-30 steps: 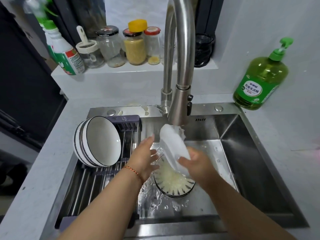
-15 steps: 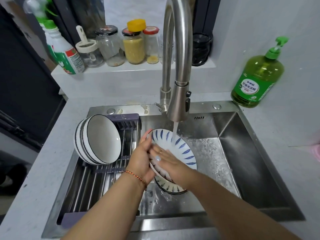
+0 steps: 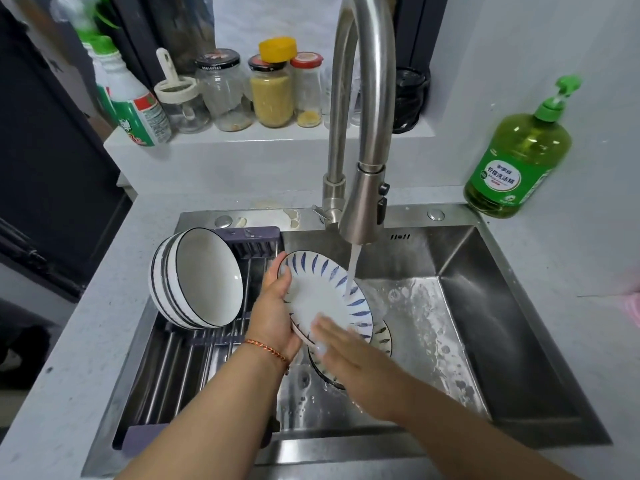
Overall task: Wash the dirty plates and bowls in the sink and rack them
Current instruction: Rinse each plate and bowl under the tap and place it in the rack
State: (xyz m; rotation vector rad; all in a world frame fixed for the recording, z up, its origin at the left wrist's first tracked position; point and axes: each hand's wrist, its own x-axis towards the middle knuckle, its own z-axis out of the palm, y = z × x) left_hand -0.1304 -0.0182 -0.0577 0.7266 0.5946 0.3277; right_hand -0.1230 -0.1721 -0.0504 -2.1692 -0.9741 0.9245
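The left hand (image 3: pixel 273 306) grips the left rim of the plate (image 3: pixel 325 292), fingers curled behind it and thumb on the front. The plate is tilted over the sink (image 3: pixel 485 306), under the water from the faucet (image 3: pixel 363 209). The right hand (image 3: pixel 349 351) lies with straight fingers flat on the plate's lower face. Two bowls (image 3: pixel 197 275) stand on edge in the rack (image 3: pixel 180 358).

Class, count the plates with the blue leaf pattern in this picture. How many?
2: one plate held tilted under the tap by the left hand, another plate lying beneath in the sink, mostly hidden. More may lie underneath.
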